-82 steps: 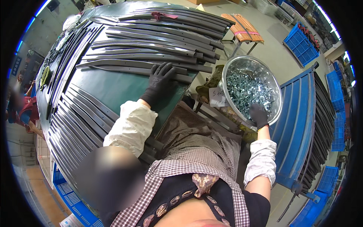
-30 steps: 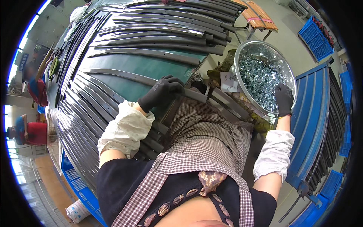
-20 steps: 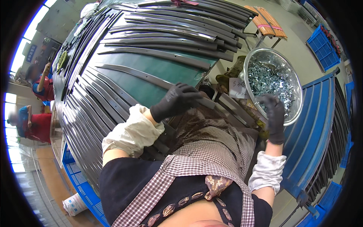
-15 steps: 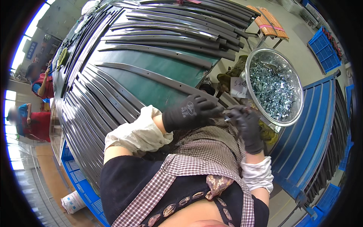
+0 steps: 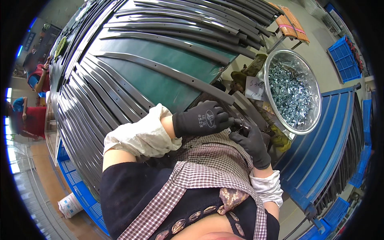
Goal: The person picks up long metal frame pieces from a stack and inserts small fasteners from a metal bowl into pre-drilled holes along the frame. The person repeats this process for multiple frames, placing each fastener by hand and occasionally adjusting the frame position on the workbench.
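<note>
Here, black-gloved right grip pinches small shiny metal piece; black-gloved left grip curled, contents unclear; bare green tabletop edge just beyond.

Wide head-worn fisheye view, looking steeply down
The left hand and right hand are near below, the bench at picture left; straight edges bow toward the rim

Pretty clearly a workshop or small factory floor, folks. Long dark strips cover most of a green tabletop, a big metal bowl full of shiny metal bits sits off its right edge, plus there's a blue rack, plastic crates and people in red past the left edge.
</note>
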`<state>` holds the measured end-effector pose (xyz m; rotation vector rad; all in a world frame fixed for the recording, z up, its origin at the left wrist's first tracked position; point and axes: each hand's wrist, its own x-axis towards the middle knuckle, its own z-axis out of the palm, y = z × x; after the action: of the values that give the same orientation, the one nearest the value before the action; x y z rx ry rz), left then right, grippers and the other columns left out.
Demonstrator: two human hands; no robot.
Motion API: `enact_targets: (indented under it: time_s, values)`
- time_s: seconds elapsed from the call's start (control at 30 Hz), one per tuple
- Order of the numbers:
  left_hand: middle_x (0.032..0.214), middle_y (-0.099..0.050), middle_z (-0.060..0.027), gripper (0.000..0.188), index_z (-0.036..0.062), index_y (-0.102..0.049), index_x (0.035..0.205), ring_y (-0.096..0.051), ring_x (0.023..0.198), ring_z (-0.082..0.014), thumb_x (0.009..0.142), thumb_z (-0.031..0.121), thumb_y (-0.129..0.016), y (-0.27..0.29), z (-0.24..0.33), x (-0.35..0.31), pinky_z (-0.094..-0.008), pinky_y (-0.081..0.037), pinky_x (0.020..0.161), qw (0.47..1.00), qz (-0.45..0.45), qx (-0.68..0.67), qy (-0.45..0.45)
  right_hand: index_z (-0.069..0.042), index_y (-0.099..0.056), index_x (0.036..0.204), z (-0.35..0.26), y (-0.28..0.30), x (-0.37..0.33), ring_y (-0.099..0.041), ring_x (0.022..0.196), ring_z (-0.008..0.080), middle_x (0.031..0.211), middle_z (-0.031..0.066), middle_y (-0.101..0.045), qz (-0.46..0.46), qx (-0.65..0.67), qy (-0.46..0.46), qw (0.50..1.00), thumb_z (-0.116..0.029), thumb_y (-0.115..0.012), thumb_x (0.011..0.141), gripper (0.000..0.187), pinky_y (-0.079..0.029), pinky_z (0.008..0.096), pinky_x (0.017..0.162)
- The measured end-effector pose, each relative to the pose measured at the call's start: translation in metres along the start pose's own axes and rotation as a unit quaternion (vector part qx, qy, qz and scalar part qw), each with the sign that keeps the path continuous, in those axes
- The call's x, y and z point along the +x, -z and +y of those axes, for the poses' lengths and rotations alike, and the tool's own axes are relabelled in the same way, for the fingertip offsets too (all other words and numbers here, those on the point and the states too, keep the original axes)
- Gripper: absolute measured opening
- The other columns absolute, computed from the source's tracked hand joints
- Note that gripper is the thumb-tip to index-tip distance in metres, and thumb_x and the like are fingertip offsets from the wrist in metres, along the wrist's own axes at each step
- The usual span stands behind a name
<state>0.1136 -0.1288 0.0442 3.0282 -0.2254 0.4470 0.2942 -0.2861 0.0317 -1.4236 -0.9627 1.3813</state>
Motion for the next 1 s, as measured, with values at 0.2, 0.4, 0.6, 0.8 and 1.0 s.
enact_targets:
  time_s: [0.2,0.4,0.6,0.8,1.0]
  values:
    - [0.111,-0.058,-0.0094,0.067,0.0122,-0.056,0.132,-0.059,0.108,-0.029,0.07,0.028,-0.078,-0.015,-0.038,0.0,-0.0459,-0.047,0.098,0.991,0.054,-0.036,0.121,0.003,-0.064,0.122,0.0,-0.003,-0.009,-0.058,0.084,0.0086,0.097,0.002,-0.066,0.074,0.026,0.006,0.997,-0.01,-0.075,0.085,0.041,-0.048,0.0241,0.076]
    - [0.112,-0.059,-0.0062,0.048,0.0124,-0.059,0.124,-0.061,0.105,-0.0254,0.077,0.016,-0.07,-0.031,-0.066,-0.009,-0.043,-0.051,0.088,0.988,0.023,-0.038,0.15,0.002,-0.064,0.125,0.01,0.011,-0.006,-0.043,0.067,-0.002,0.098,-0.0029,-0.064,0.105,0.001,-0.042,0.994,-0.012,-0.075,0.086,0.043,-0.036,0.0166,0.059]
    - [0.109,-0.064,-0.0051,0.04,0.0164,-0.063,0.121,-0.064,0.097,-0.024,0.082,0.013,-0.065,-0.031,-0.069,-0.012,-0.039,-0.052,0.082,0.993,0.037,-0.005,0.112,0.0,-0.06,0.128,0.01,0.009,0.011,-0.063,0.093,0.0149,0.105,0.008,-0.069,0.126,-0.096,0.022,0.987,-0.025,-0.073,0.089,0.048,-0.05,0.0297,0.079]
    - [0.111,-0.067,-0.0038,0.045,0.0179,-0.064,0.124,-0.065,0.099,-0.0259,0.08,0.02,-0.072,-0.033,-0.08,-0.017,-0.0411,-0.051,0.088,0.991,0.042,-0.076,0.101,-0.003,-0.063,0.125,0.017,0.012,0.021,-0.066,0.093,0.0223,0.103,0.0132,-0.069,0.12,-0.176,0.049,0.976,-0.037,-0.072,0.088,0.05,-0.051,0.0346,0.082]
    - [0.116,-0.066,-0.0038,0.054,0.0206,-0.066,0.123,-0.061,0.11,-0.0271,0.071,0.029,-0.082,-0.034,-0.077,-0.022,-0.0436,-0.048,0.096,0.981,0.049,-0.108,0.151,-0.001,-0.064,0.12,0.011,0.011,0.024,-0.068,0.087,0.0228,0.095,0.0131,-0.07,0.138,-0.185,0.056,0.971,-0.032,-0.074,0.087,0.046,-0.052,0.0352,0.075]
